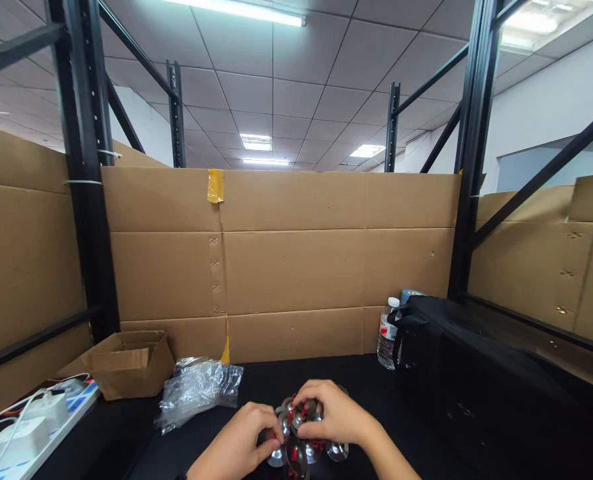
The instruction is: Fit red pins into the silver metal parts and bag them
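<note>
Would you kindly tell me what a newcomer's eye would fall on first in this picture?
Probably the cluster of shiny silver and red pieces at the bottom centre, with the left hand and right hand at it. Next might come the broad brown cardboard wall behind the black table surface, then the crumpled clear plastic bag to the left, beyond the hands.

White light reaches me from the glaring fluorescent tube [241, 9] and ceiling light panels [256, 143]; the round metal pieces [296, 455] glint, the black bag [446, 373] loses detail, and my view's edges stretch.
</note>
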Demonstrator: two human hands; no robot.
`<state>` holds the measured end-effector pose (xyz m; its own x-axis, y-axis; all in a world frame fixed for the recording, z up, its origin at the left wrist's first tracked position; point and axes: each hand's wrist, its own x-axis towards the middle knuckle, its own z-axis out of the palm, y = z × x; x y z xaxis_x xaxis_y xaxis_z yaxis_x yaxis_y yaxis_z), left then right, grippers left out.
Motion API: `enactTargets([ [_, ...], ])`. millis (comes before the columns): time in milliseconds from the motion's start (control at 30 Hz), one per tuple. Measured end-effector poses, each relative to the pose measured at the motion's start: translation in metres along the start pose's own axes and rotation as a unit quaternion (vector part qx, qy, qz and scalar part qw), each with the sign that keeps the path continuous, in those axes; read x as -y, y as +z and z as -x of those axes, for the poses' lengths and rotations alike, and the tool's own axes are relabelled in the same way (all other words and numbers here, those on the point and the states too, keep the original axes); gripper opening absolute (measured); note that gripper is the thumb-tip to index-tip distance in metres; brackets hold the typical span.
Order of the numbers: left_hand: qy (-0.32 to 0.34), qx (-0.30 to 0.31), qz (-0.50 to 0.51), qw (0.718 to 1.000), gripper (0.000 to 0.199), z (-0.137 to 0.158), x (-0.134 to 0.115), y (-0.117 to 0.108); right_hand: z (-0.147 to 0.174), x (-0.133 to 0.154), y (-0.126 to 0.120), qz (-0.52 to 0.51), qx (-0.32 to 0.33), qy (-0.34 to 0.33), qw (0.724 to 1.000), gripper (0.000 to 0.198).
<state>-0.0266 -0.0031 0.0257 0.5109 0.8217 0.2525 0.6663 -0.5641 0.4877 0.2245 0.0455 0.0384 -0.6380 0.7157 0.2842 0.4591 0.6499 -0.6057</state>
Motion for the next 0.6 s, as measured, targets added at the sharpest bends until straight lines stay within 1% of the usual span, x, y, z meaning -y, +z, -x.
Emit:
enactTargets([
  [67,0.014,-0.022,0.014,1.000,0.013,-0.001,-0.005,-0.002,-0.001,0.011,0.014,-0.001,0.019,-0.032,0.999,0.036],
  [100,0.021,-0.034,0.018,0.999,0.013,-0.002,-0.007,-0.002,-0.002,0.014,0.021,0.001,0.023,-0.037,0.999,0.033],
  [167,0.033,-0.055,0.025,0.998,0.013,-0.004,-0.009,-0.001,-0.004,0.016,0.031,0.007,0.017,-0.031,0.999,0.028],
  [233,0.046,-0.068,0.035,0.996,0.013,-0.006,-0.009,0.001,-0.006,0.014,0.036,0.001,-0.001,-0.021,1.000,0.028],
  [300,0.057,-0.083,0.045,0.994,0.014,-0.007,-0.007,0.002,-0.007,0.011,0.036,-0.041,-0.013,-0.016,0.999,0.033],
  [433,0.073,-0.102,0.061,0.990,0.017,-0.007,-0.002,0.006,-0.007,0.007,0.031,-0.196,0.020,0.015,0.980,0.046],
  [500,0.074,-0.120,0.070,0.988,0.017,-0.007,0.000,0.009,-0.007,0.006,0.030,-0.222,0.000,0.035,0.975,0.046],
  [533,0.070,-0.139,0.077,0.985,0.022,-0.007,0.001,0.010,-0.008,0.006,0.030,-0.219,-0.023,0.045,0.975,0.044],
  [600,0.046,-0.195,0.091,0.976,0.028,-0.009,0.001,0.014,-0.011,0.005,0.030,-0.214,-0.075,0.066,0.972,0.041],
])
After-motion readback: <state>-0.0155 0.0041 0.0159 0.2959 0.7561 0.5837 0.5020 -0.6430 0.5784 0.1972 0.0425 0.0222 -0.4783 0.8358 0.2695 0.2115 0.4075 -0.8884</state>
